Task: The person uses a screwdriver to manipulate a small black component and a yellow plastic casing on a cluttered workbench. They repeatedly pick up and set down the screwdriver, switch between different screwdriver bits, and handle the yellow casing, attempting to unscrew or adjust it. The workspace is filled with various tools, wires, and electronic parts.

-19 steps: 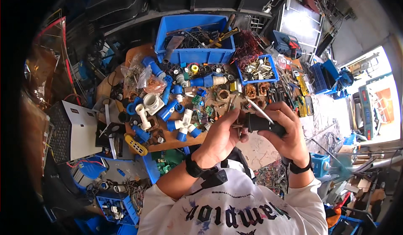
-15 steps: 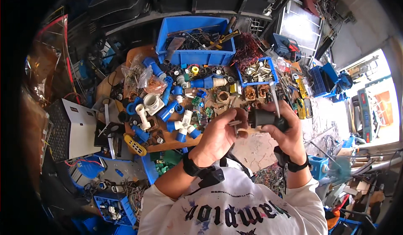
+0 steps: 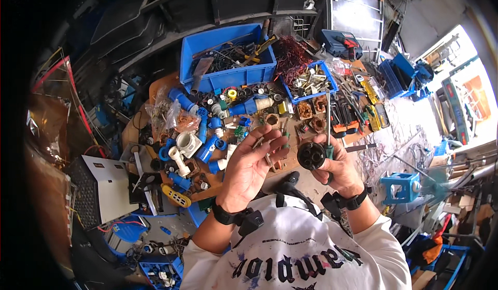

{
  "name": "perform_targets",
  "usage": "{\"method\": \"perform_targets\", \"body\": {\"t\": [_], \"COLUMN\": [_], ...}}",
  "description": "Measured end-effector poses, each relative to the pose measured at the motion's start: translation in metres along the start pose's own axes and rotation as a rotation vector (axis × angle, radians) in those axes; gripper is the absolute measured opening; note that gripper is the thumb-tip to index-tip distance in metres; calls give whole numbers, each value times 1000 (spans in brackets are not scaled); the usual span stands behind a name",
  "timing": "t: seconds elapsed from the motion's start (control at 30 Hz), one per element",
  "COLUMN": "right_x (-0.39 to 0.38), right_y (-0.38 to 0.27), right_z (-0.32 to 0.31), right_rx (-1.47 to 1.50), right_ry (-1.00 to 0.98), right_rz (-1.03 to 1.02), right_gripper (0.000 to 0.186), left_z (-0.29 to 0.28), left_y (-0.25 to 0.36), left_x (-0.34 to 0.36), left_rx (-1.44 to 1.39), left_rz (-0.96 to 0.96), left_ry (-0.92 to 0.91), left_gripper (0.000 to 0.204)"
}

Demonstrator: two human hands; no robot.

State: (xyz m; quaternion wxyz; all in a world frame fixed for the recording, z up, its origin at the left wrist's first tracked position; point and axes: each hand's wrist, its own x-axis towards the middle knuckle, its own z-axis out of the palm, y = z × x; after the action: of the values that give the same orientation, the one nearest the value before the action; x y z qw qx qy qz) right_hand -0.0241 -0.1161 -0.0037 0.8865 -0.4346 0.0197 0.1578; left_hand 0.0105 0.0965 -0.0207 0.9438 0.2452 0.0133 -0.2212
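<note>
Near the front edge of the workbench, my right hand (image 3: pixel 340 173) is closed around a screwdriver (image 3: pixel 329 119) and a black round connector (image 3: pixel 312 156) together. The screwdriver's shaft points away from me, and part of its green handle shows beside the fingers. Several round holes show in the connector's face, which is turned up toward me. To its left, my left hand (image 3: pixel 246 168) is cupped palm up, holding a few small metal pins (image 3: pixel 270 161) among its curled fingers. The two hands are apart.
Blue and white plug parts (image 3: pixel 207 147) crowd the workbench's left side. Behind stand a large blue bin (image 3: pixel 233 75) of tools and a smaller blue tray (image 3: pixel 313 96) of metal pieces. Hand tools (image 3: pixel 345 116) lie to the right. A yellow power strip (image 3: pixel 176 195) sits at the front left.
My right hand has lowered a little and turned the connector so its holed face shows; the screwdriver now stands straighter. My left hand has moved left, away from the connector, and its palm has opened upward.
</note>
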Motion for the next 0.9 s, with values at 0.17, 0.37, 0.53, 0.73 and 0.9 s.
{"method": "perform_targets", "body": {"t": [0.17,0.37,0.53,0.73,0.9], "right_x": [-5,-17,-22,-21,-22], "right_y": [0,3,3,-6,-8], "right_z": [-6,-24,-34,-33,-36], "right_rx": [86,126,126,116,124], "right_ry": [15,54,75,68,64], "right_rz": [-47,-62,-64,-79,-98], "right_gripper": [47,48,46,46,46], "left_z": [8,12,15,23,24], "left_y": [8,4,1,1,0], "left_x": [4,9,13,17,20], "left_rx": [-194,-257,-258,-212,-191], "left_rz": [-69,-79,-94,-109,-114], "left_ry": [-43,-32,-45,-43,-55], "left_gripper": [37,44,44,41,39]}}
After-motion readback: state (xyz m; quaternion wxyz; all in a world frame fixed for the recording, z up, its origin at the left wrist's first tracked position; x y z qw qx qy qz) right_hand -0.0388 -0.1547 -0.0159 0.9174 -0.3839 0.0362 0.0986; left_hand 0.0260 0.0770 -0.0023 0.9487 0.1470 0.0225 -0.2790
